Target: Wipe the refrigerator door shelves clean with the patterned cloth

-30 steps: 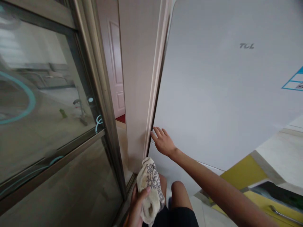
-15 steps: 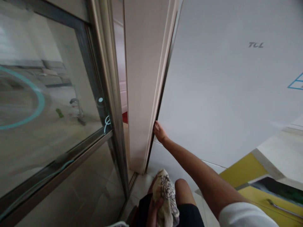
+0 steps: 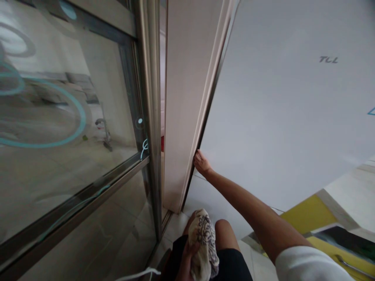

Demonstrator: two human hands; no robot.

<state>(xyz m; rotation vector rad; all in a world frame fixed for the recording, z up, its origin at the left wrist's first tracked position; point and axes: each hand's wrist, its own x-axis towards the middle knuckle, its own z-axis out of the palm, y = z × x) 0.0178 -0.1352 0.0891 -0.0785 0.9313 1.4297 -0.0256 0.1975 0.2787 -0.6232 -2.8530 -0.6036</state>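
My left hand is low in front, over my lap, closed around a cream cloth with a dark swirl pattern. The cloth hangs bunched between my knees. My right arm reaches forward, and my right hand is at the narrow dark gap between the white refrigerator and the pale door frame. Its fingers are bent together at the refrigerator's left edge. The fingertips are partly hidden in the gap, and I cannot make out what they hold.
A metal-framed glass door with blue curved decoration stands close on my left. Yellow cabinets are low on the right, one with a metal handle. A white cord crosses the bottom edge. A floor track runs below the frame.
The view has shifted, so the glass door and refrigerator appear farther right. The opening beside the glass door looks narrower. Both hands stay in nearly the same places, the left still holding the cloth.
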